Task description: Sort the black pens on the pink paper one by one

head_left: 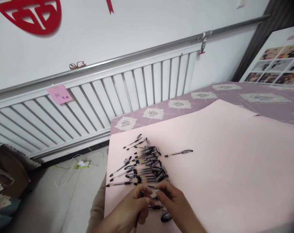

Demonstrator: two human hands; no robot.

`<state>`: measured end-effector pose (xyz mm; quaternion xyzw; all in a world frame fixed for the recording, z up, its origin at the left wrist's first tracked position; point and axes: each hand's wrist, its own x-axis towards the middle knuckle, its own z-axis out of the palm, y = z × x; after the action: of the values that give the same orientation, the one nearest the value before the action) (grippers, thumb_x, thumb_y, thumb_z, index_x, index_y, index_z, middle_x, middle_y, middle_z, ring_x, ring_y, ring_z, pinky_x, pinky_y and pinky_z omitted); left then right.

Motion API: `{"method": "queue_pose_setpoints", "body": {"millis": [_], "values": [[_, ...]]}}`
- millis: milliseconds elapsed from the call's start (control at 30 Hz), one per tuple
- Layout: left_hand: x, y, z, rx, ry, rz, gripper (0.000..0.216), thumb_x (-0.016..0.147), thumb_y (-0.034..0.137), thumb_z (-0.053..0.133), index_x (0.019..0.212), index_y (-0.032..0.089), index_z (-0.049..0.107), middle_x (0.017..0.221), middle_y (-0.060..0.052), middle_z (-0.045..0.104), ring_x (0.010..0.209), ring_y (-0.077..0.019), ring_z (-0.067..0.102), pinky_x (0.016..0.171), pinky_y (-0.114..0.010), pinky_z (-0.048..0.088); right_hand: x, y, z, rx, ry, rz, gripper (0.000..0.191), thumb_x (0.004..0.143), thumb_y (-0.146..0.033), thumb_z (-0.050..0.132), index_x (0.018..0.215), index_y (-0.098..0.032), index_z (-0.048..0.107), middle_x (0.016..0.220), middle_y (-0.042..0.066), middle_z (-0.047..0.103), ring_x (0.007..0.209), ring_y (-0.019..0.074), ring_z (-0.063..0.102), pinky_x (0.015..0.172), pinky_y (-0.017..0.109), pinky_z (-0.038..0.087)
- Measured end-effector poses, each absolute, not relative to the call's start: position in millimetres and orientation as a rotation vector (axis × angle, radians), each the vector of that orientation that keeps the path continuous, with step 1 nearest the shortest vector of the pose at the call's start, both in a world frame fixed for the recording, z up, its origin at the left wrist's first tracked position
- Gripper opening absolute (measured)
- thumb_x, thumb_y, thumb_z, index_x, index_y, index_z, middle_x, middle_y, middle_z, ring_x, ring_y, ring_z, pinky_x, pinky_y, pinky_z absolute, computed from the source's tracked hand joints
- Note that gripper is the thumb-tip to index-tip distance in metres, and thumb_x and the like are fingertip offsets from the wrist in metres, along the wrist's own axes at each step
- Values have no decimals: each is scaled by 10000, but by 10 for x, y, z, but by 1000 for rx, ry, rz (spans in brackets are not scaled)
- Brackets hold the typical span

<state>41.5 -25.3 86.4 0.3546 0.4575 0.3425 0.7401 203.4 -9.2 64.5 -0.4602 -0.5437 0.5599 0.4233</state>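
My left hand (134,205) is closed around a dark pen (137,220), mostly hidden by the fingers. Close beside it, the fingertips of my right hand (174,200) are pinched together at a small whitish bit whose kind I cannot make out. Just beyond both hands lies a heap of black-and-clear pens (147,170), with pen caps among them. Under and between my hands are another pen (156,207) and a black cap (165,216). A single pen (178,153) rests apart, right of the heap.
A pink sheet (229,168) covers the table over a purple patterned cloth (153,113). Behind stands a white radiator (118,94) with a pink note (59,94), glasses (77,65) on its pipe. A photo board (275,61) leans at right; a power strip (82,164) lies on the floor.
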Motion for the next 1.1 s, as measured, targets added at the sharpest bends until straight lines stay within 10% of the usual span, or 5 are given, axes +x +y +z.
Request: {"method": "queue_pose_setpoints", "body": {"millis": [567, 1100], "values": [[463, -327, 829, 933, 975, 578, 210, 739, 315, 478, 846, 140, 525, 590, 26, 501, 433, -70, 396, 429, -203, 292, 2087, -84, 613, -929, -1139, 1757, 214, 723, -376, 624, 828, -193, 584, 542, -49, 572, 553, 128, 535, 568, 276, 422], [488, -304, 1075, 1414, 1316, 404, 216, 665, 97, 447, 839, 188, 535, 694, 35, 505, 627, -112, 448, 573, -221, 331, 2149, -95, 680, -956, -1545, 1621, 113, 788, -288, 560, 803, -203, 634, 797, -4, 608, 787, 160, 576, 731, 303, 459]]}}
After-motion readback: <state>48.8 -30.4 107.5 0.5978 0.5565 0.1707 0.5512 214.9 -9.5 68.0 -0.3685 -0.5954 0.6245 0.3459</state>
